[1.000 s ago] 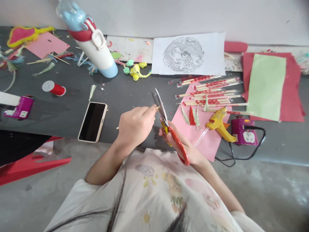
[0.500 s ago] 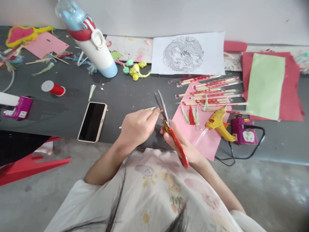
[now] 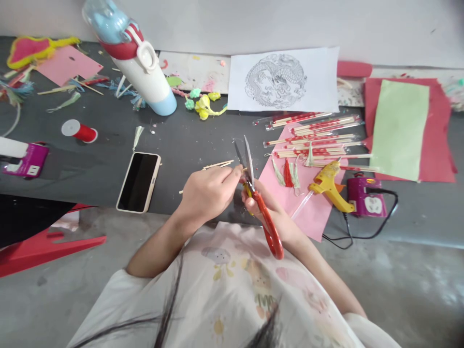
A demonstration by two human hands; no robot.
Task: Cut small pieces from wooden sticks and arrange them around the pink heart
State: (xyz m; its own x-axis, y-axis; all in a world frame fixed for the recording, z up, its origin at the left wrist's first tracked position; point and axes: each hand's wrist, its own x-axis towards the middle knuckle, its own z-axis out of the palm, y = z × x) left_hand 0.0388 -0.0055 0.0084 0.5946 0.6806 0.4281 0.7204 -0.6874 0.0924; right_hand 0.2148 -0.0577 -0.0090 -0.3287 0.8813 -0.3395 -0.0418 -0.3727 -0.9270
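Red-handled scissors (image 3: 266,220) grasped by right hand (image 3: 281,217) fingers, parted blades at a small stick (image 3: 244,169) pinched in left hand (image 3: 209,194) fingertips, loose sticks (image 3: 219,165) just beyond left fingers, phone (image 3: 138,182) left of them, yellow glue gun (image 3: 328,181) right of right fingers.

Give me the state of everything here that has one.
Scissors: blades parted.
Left hand: pinching a short stick at the scissors.
Right hand: holding the scissors.
Phone: face up, screen dark.
Bottle: upright, cap on.
Glue gun: lying on its side; power unclear.
Thread spool: thread wound on.
Dragon drawing: uncoloured.
Stick bundles: wrapped.
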